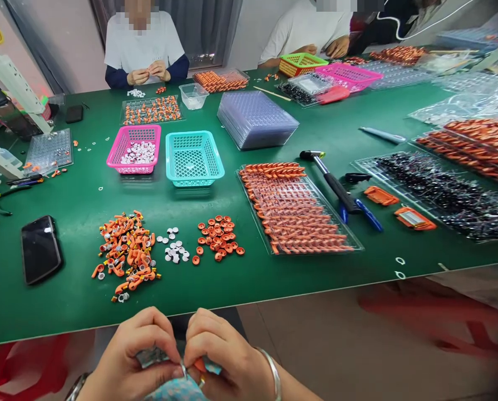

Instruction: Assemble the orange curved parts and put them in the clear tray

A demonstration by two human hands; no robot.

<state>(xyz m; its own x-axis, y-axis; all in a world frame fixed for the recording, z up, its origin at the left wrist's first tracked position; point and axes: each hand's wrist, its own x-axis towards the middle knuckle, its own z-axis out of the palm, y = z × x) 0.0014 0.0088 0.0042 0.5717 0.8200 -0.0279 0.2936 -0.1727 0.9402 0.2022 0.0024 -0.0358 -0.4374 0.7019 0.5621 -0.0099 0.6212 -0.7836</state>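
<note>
Someone's left hand (144, 353) pinches a small silvery piece (184, 369), the right hand (227, 356) an orange part (200, 365), near the green table (227, 287).

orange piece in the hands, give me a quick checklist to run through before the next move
1. Orange piece gripped: ok, pinched in the right hand.
2. Silvery piece gripped: ok, between the fingertips of the left hand.
3. Both pieces joined: cannot tell, the fingers cover where they would meet.
4. Work held over the table: not ok, both hands are on the near side of its edge.
5. White discs separate from orange caps: ok, two loose groups side by side.
6. Phone apart from the loose parts: ok, it lies left of them.
</note>
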